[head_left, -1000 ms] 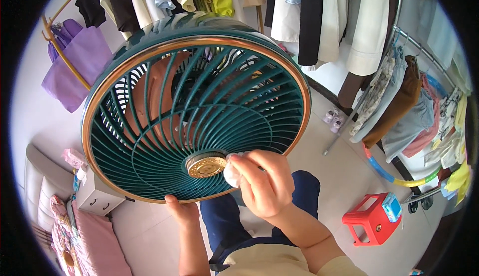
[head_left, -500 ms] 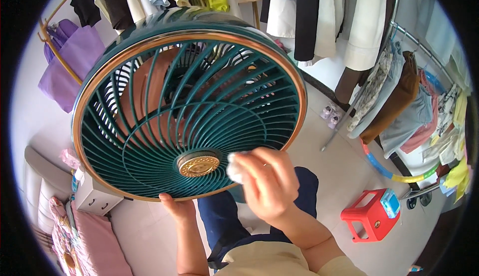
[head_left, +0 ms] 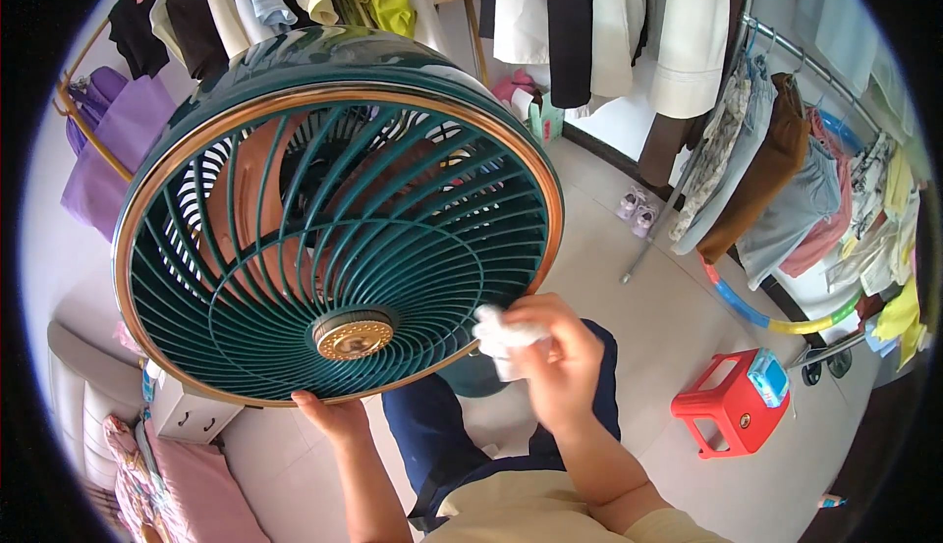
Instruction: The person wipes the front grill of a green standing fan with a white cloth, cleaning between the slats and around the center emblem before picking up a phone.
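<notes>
A large dark-green electric fan with a copper-coloured rim and a gold centre cap faces me, tilted. Brown blades show behind its curved grille. My left hand grips the lower rim from below, thumb in front, its other fingers hidden behind. Between the closed fingers of my right hand is a crumpled white wipe, just off the lower right part of the grille and rim. Below the fan head, part of a round green base shows between my legs.
A red plastic stool with a blue wipes packet on it stands at right. Clothes racks line the back and right. A coloured hoop leans there. At left are a white cabinet and a pink-covered bed.
My right hand with the wipe has moved right and slightly down, from beside the centre cap to the lower right rim. The fan head has shifted left in view; my left hand keeps its hold.
</notes>
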